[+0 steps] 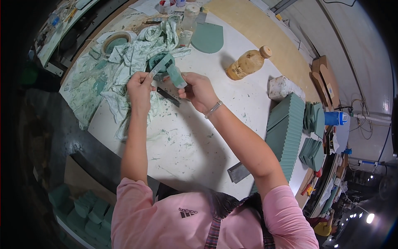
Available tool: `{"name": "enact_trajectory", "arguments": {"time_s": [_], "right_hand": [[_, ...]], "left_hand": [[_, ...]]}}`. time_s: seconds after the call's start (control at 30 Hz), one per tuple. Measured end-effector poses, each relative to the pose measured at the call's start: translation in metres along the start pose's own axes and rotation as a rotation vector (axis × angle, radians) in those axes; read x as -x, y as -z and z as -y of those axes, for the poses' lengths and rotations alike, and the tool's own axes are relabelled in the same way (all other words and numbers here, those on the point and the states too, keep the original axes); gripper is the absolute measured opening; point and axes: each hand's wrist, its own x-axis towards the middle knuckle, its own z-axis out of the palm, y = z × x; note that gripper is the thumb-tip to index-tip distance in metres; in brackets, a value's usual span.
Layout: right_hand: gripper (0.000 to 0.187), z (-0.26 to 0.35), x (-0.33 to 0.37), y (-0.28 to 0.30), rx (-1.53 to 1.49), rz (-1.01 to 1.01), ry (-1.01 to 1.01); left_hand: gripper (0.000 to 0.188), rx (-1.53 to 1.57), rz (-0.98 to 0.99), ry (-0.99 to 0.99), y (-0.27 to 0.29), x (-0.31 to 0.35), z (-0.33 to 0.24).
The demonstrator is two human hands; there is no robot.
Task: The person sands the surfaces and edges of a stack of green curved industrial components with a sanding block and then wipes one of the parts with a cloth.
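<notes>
My left hand (pixel 140 88) pinches a thin, pale flat strip (pixel 161 66) that looks like a spatula, its far end smeared green. In my right hand (pixel 200 89) is a short blade-like piece (pixel 176 76) coated in green paste, its kind unclear. Both meet over a round cup (pixel 154 62) with green stuff inside, partly hidden behind them. Just below, a dark flat strip (pixel 168 96) lies on the white tabletop (pixel 186 145). Left of the cup, a crumpled, green-stained cloth (pixel 128 62) spreads out.
An amber-stained plastic bottle (pixel 248 63) lies tilted at right. Beyond the cup are a clear bottle (pixel 188 27) and a rounded green panel (pixel 208 38). Stacked green panels (pixel 286 128) and a grey block (pixel 238 172) sit by my right arm. A tape roll (pixel 116 41) rests at left.
</notes>
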Motion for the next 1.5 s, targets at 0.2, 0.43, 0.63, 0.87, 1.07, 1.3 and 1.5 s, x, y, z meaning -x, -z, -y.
{"name": "enact_trajectory", "arguments": {"time_s": [0.2,0.43,0.63,0.87,1.07,1.3,1.5], "right_hand": [[0.026,0.000,0.016,0.004,0.019,-0.038,-0.018],[0.025,0.002,0.030,0.013,0.008,-0.060,-0.013],[0.023,-0.011,0.052,0.018,-0.058,0.074,-0.007],[0.023,-0.036,0.093,0.027,-0.192,0.122,-0.020],[0.020,-0.039,0.159,0.056,-0.082,-0.036,0.018],[0.031,-0.029,0.368,0.118,0.133,-0.420,0.317],[0.065,-0.087,0.528,0.205,0.483,-1.075,0.586]], "left_hand": [[0.009,-0.066,0.003,0.114,0.003,-0.009,0.003],[0.019,-0.233,-0.124,0.023,0.002,0.005,-0.012],[0.033,0.175,0.377,0.195,-0.016,0.072,-0.024],[0.042,0.418,0.667,0.353,-0.032,0.116,-0.035],[0.033,0.594,0.829,0.385,-0.034,0.135,-0.011],[0.052,0.572,0.786,0.507,-0.021,0.178,-0.016],[0.052,0.471,0.866,0.573,-0.052,0.219,-0.025]]}}
